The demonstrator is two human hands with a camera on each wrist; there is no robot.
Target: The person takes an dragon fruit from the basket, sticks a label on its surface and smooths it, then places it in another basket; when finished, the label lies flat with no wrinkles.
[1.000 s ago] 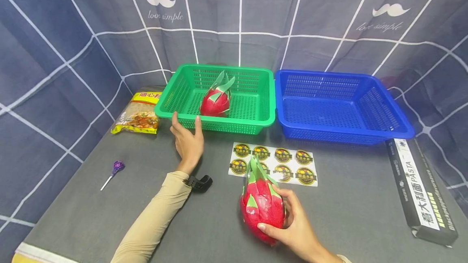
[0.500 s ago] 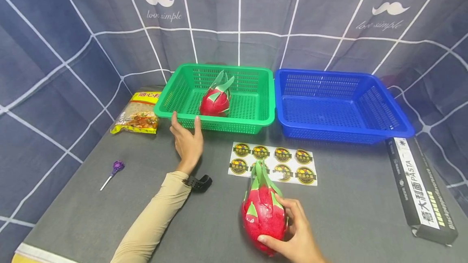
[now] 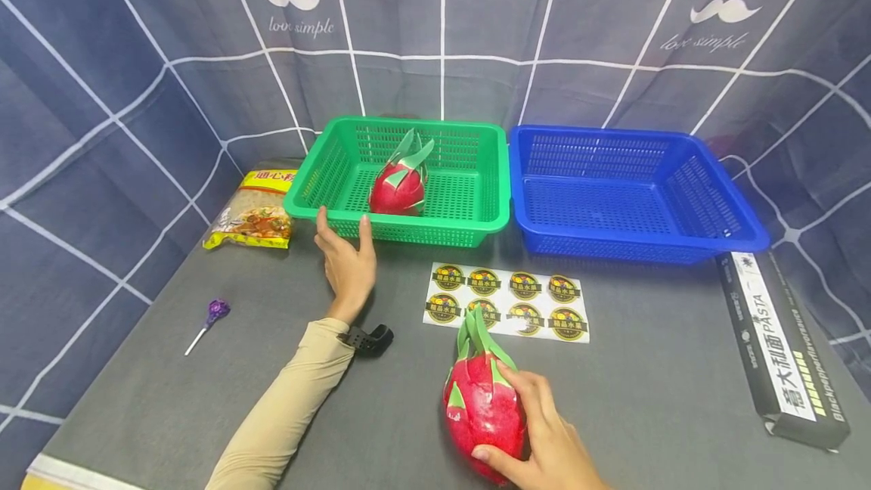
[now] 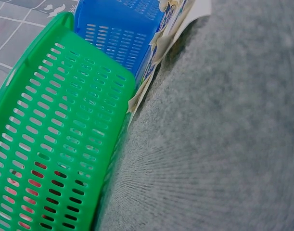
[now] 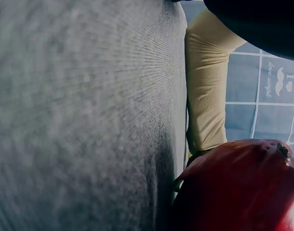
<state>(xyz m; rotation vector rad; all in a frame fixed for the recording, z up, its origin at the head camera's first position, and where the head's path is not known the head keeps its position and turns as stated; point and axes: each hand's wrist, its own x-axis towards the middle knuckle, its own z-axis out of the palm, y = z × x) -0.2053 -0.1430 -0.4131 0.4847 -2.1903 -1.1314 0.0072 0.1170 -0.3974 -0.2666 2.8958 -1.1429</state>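
My right hand (image 3: 554,429) grips a red dragon fruit (image 3: 479,407) with green leaf tips, thumb on the near side and fingers along its right flank. The fruit lies at the front middle of the table, its leaves pointing away and overlapping a sheet of round fruit stickers (image 3: 506,272). In the right wrist view the dragon fruit (image 5: 238,187) fills the lower right corner. At the front of the green basket (image 3: 435,235), my left hand (image 3: 348,267) touches the rim with straight index finger and thumb. A second dragon fruit (image 3: 397,189) sits inside that basket.
A blue basket (image 3: 612,248) stands right beside the green one. Left of the green basket lies a yellow food packet (image 3: 252,214), with a purple lollipop (image 3: 216,312) nearer. A long black pasta box (image 3: 782,354) lies at the right. Checked curtains (image 3: 490,6) hang behind.
My right hand has drawn the dragon fruit slightly towards me, uncovering more of the sticker sheet. My left hand stays at the green basket's rim.
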